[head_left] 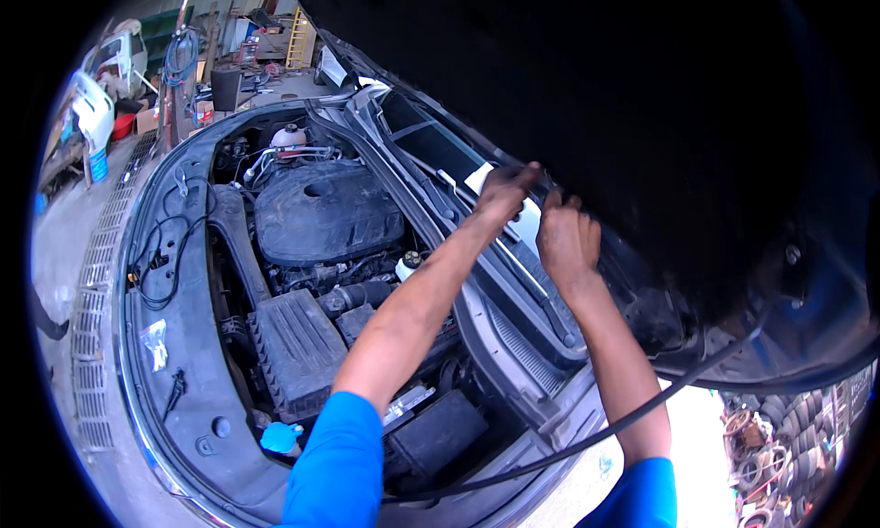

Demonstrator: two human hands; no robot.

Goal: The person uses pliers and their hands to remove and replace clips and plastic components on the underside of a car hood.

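The left hand and right hand are apparently working close together under the raised hood, right of the engine cover. Fingers are partly curling; whether they are gripping anything, I cannot tell. The next move is probably calling for steady fingers there.

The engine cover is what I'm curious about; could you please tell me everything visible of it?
The engine cover is a broad, dark grey panel, plastic-looking, dusty, rounded at its corners, with a dark round recess near its upper edge. It lies beyond the ribbed black box. Neither of the hands touches it.
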